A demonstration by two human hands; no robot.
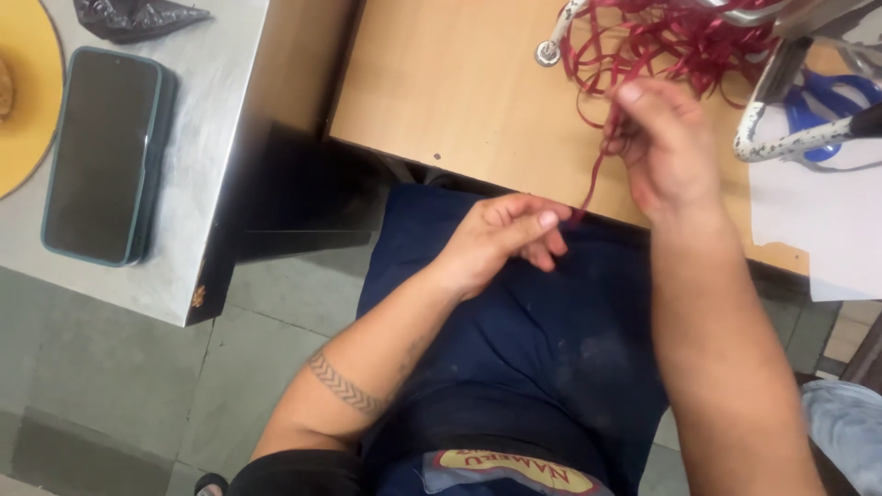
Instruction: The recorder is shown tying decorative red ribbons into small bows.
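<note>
Red cord (pixel 597 170) hangs over the near edge of the wooden counter (pixel 459 92). Left hand (pixel 501 241), over the lap, pinches its lower end between thumb and fingers. Right hand (pixel 666 147), raised over the counter, pinches the strand higher up. Farther back lies the tangled cord pile (pixel 680 37).

Dark phone screen (pixel 99 156) (teal case) on grey table (pixel 207 138), far left
</note>
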